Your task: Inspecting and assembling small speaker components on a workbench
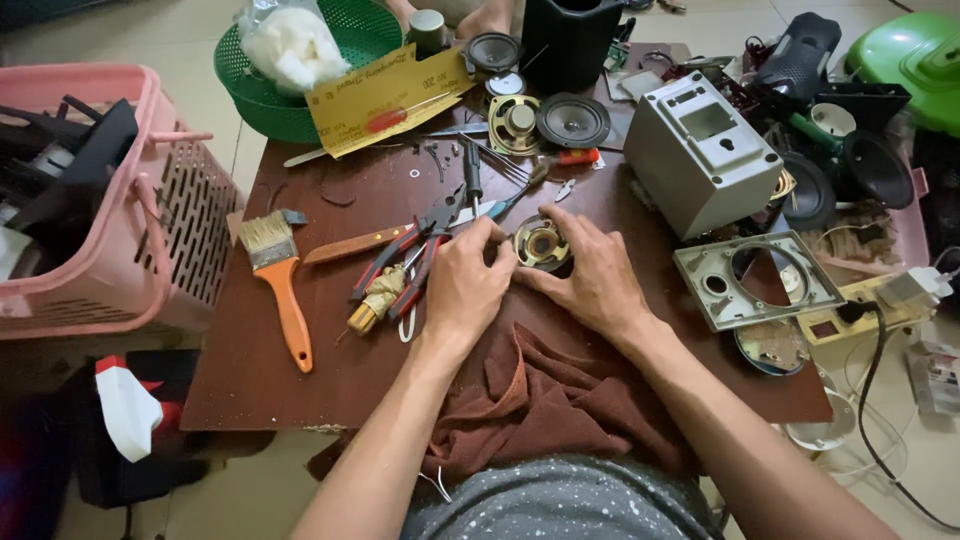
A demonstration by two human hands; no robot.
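A small round speaker [541, 243] with a metal frame and gold centre sits on the dark brown tabletop [300, 390]. My left hand [467, 283] grips its left side with thumb and fingers. My right hand [592, 276] holds its right and lower edge. Both hands rest over a brown cloth [545, 395] that drapes off the table's near edge onto my lap. Red-handled pliers [405, 262] lie just left of my left hand.
An orange-handled brush [277, 280] lies at left, beside a pink basket [165, 215]. Loose speakers [572, 120], a yellow card [385, 97] and a green basket [290, 110] sit at the back. A grey casing [700, 155] and a grey faceplate [755, 278] stand right. Another person's hands [480, 15] show at top.
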